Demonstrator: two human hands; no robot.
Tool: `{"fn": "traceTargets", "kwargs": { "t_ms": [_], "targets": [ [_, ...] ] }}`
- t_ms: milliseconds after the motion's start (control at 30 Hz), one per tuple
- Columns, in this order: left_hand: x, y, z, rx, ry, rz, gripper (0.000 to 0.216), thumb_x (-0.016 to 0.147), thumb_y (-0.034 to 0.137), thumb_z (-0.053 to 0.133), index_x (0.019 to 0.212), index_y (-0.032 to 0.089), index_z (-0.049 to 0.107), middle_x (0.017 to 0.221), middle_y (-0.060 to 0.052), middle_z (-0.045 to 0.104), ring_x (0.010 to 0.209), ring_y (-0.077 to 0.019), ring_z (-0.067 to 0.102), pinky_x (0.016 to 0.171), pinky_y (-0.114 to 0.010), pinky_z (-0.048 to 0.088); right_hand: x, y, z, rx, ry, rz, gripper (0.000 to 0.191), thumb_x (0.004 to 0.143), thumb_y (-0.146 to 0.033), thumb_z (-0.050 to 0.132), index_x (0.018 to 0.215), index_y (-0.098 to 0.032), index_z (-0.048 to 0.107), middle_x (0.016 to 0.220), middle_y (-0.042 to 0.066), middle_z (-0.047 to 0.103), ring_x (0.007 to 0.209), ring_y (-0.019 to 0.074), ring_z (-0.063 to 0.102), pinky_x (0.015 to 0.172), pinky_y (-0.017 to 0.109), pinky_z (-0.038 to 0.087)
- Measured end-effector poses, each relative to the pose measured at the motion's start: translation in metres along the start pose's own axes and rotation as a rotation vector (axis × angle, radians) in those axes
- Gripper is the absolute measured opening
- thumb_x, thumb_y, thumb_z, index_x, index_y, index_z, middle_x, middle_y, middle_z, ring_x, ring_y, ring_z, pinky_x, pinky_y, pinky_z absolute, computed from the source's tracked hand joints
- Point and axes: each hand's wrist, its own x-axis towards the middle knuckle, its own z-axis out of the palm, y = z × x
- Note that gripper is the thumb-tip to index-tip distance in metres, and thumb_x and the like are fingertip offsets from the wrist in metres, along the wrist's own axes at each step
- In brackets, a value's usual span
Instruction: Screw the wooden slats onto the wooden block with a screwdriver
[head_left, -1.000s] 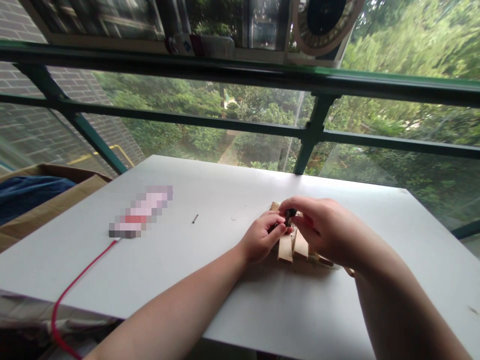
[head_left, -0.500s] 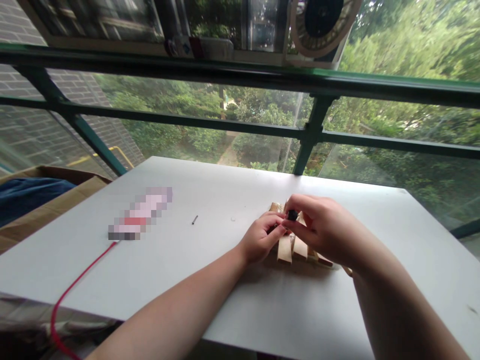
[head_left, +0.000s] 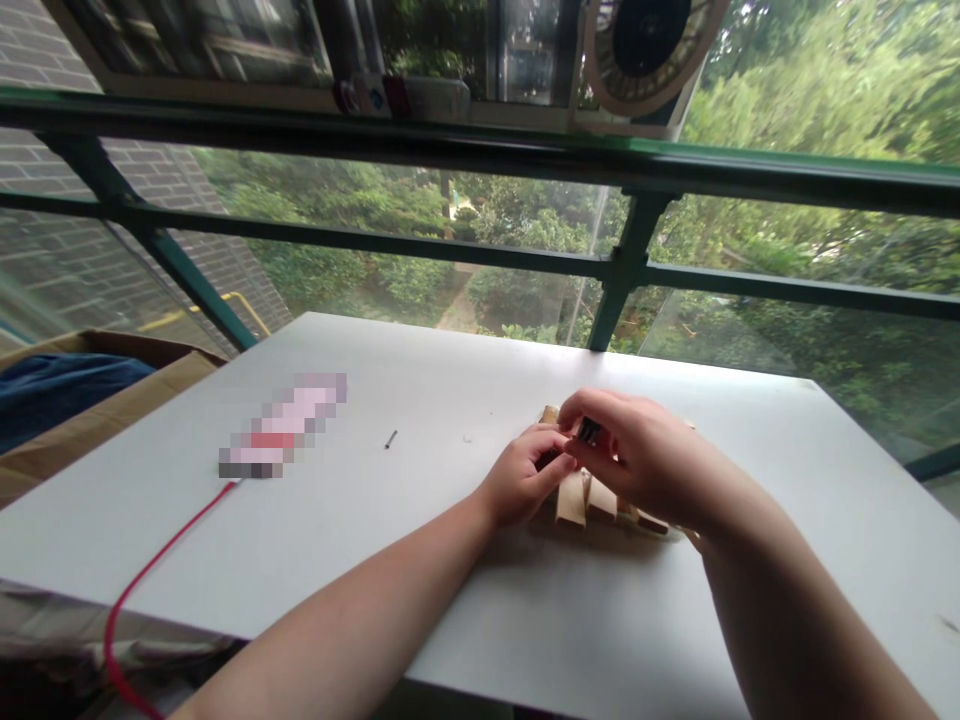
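Over a bundle of pale wooden pieces [head_left: 571, 503] on the white table, my two hands meet fingertip to fingertip. My right hand [head_left: 626, 440] is closed in a pinch around a small black object [head_left: 589, 430], whose kind I cannot make out. Beside it, my left hand [head_left: 525, 472] has its thumb and fingers drawn together at the left side of the wood. Whatever lies between those left fingertips is hidden. My hands cover much of the wooden pieces. A small dark screw or nail [head_left: 391, 438] lies on the table to the left.
The white table [head_left: 337, 540] stands against a dark green railing [head_left: 480, 148] with glass panels. A blurred-out pinkish device [head_left: 300, 412] with a red cable [head_left: 154, 565] lies at left. Past the table's left edge is a cardboard box [head_left: 127, 410] holding blue cloth.
My right hand has turned slightly, and the black object in it now shows at a different angle. My left hand stays in about the same place.
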Motion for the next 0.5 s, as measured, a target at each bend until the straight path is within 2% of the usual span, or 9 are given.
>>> {"fn": "traceTargets", "kwargs": {
  "t_ms": [100, 233, 500],
  "targets": [
    [-0.0004, -0.0003, -0.0010, 0.000, -0.026, -0.036, 0.029, 0.088, 0.039, 0.050, 0.092, 0.015, 0.066, 0.103, -0.009, 0.065, 0.103, -0.0245, 0.057, 0.094, -0.037, 0.044, -0.0015, -0.0025, -0.0012, 0.041, -0.049, -0.044, 0.022, 0.080, -0.012, 0.051, 0.097, -0.024, 0.057, 0.086, 0.000, 0.063, 0.072, 0.0132, 0.052, 0.063, 0.025, 0.035],
    [-0.0007, -0.0014, -0.0003, -0.007, -0.017, -0.048, 0.033, 0.089, 0.042, 0.049, 0.094, 0.015, 0.067, 0.101, -0.008, 0.066, 0.101, -0.0243, 0.057, 0.092, -0.037, 0.044, -0.0030, -0.0023, -0.0024, 0.057, -0.067, -0.007, 0.033, 0.081, -0.009, 0.045, 0.107, -0.026, 0.057, 0.091, -0.001, 0.066, 0.076, 0.0138, 0.056, 0.066, 0.025, 0.036],
    [-0.0016, -0.0033, -0.0005, -0.013, -0.047, -0.044, 0.033, 0.089, 0.042, 0.048, 0.098, 0.015, 0.066, 0.104, -0.009, 0.066, 0.104, -0.0256, 0.057, 0.091, -0.036, 0.044, -0.0049, -0.0005, -0.0042, 0.040, -0.099, -0.001, 0.030, 0.085, -0.014, 0.046, 0.108, -0.027, 0.058, 0.089, 0.000, 0.065, 0.075, 0.0143, 0.056, 0.064, 0.025, 0.037]
  ]
}}
